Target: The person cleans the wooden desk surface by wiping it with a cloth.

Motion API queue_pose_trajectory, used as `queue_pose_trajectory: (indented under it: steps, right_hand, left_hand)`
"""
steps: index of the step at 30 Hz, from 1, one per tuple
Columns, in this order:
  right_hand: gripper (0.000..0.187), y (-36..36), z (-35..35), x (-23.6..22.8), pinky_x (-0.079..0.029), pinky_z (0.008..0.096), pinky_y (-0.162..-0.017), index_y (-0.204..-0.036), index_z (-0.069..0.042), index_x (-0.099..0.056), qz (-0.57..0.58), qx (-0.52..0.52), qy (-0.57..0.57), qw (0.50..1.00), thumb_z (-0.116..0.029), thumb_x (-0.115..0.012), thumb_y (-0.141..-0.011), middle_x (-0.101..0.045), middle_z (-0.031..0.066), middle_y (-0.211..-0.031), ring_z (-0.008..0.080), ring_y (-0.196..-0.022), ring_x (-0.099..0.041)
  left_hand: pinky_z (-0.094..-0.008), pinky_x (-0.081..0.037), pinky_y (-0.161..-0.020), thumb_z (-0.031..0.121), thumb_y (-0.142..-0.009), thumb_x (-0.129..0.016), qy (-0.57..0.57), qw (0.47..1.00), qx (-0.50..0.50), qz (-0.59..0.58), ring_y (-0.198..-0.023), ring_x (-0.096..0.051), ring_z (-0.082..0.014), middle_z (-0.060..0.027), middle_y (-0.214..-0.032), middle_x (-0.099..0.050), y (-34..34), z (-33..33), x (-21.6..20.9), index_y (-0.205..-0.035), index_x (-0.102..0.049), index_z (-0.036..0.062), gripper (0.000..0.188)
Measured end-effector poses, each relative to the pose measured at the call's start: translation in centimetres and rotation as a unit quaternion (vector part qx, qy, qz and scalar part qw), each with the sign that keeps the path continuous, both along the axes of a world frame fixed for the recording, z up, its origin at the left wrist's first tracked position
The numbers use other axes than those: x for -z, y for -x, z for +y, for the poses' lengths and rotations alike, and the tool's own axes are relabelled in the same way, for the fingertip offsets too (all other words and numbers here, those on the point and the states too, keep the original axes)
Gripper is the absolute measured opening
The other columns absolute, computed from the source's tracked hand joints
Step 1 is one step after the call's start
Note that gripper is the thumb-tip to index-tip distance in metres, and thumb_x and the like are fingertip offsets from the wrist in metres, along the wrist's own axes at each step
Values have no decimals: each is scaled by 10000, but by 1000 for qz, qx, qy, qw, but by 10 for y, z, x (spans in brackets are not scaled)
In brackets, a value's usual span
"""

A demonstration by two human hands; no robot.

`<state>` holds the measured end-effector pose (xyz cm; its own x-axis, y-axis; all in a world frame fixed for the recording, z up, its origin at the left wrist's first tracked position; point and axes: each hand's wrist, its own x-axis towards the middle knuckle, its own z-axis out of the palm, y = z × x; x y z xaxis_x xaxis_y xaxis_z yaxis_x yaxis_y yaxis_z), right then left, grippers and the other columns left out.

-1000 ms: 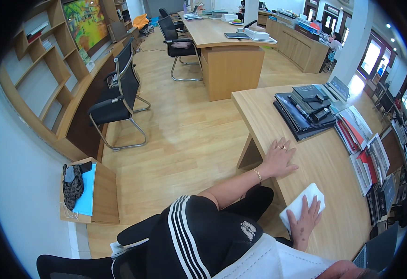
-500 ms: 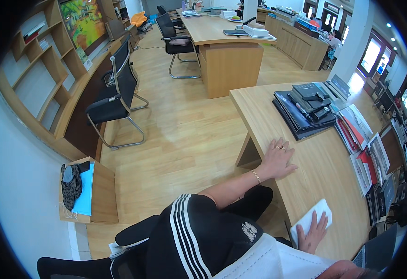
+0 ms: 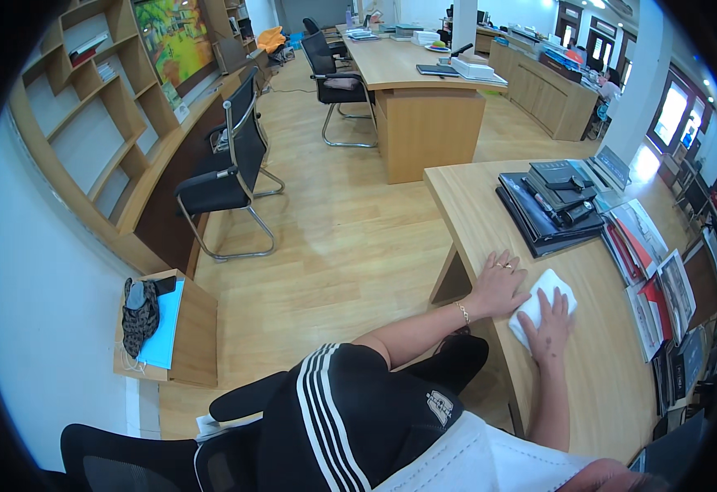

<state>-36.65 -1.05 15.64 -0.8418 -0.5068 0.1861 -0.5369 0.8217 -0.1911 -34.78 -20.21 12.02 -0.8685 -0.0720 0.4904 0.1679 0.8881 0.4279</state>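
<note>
Your right hand [image 3: 551, 324] lies flat with fingers moderately spread on a folded white cloth [image 3: 557, 284], palm down on its lower right part; the cloth rests near the left edge of the light wood-grained table [image 3: 596, 385]. At 10 o'clock from the cloth, your left hand [image 3: 498, 287], with rings and a gold bracelet [image 3: 464, 312], lies palm down on the wood, fingers slightly apart; you can't tell whether its thumb touches the cloth. At 12 o'clock sits a stack of flat black folders and books [image 3: 530, 221]; at 2 o'clock are leaning red and white printed papers [image 3: 639, 238]. Farther off, at 9 o'clock, stands a small wooden cabinet [image 3: 197, 332]; at 10 o'clock, a black chair with chromed legs [image 3: 248, 156]; and farthest, at 11 o'clock, a second wooden table [image 3: 430, 135].
</note>
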Motion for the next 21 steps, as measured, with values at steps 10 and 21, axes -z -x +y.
queue_pose_trajectory:
  steps: [10, 21]
  right_hand:
    - [719, 55, 153, 19, -165, 629, -1146, -1484, -199, -448, 10, 219, -68, 973, -579, -586, -888, -283, 141, -1602, 329, -1492, -223]
    - [719, 44, 297, 41, -211, 674, -1106, -1520, -283, -376, -3, 407, -113, 907, -684, -429, -925, -262, 118, -1613, 335, -1492, -209]
  left_hand:
    - [-564, -205, -1156, 466, -862, -615, -1, 999, 14, -31, -1360, -376, -422, -223, -1358, -521, -2, 2, -11, -1261, -607, 51, 576]
    - [-567, -190, -1168, 451, -862, -622, -14, 998, 21, -56, -1380, -360, -424, -231, -1372, -515, -4, 2, -14, -1256, -608, 48, 565]
